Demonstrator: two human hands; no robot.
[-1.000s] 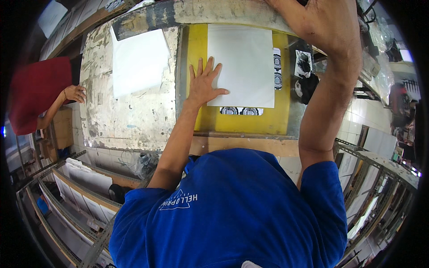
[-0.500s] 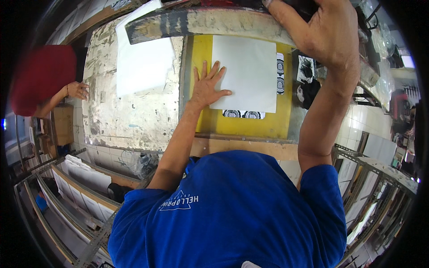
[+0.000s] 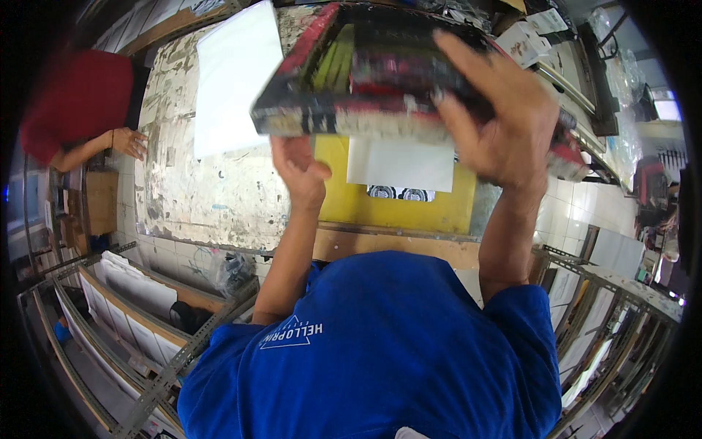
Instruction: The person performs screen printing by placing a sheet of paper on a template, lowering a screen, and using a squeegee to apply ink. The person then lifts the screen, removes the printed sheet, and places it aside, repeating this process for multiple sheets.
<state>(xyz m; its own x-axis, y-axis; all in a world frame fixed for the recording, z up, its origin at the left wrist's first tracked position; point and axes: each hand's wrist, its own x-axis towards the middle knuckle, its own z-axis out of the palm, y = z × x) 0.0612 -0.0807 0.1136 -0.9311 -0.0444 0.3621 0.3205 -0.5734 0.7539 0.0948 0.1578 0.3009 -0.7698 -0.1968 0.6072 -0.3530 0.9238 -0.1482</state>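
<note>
A screen printing frame, its rim stained dark and pink, hangs tilted over the yellow board. My left hand is under its near left corner, fingers partly hidden behind the rim, supporting it. My right hand reaches across the right part of the frame, thumb and forefinger bent round a dark, pink-smeared block; motion blurs this grip. Below the frame, a white sheet lies on the yellow board, partly covered from view. Pieces with round black prints peek out from under the sheet's near edge.
White sheets lie on the paint-spotted table to the left. Beyond it a person in a red sleeve rests a hand at the table's edge. Metal racks with boards stand at both lower sides.
The screen printing frame has swung down toward me over the sheet. My left hand has gone from lying flat on the sheet to the frame's left corner. My right hand has come lower.
</note>
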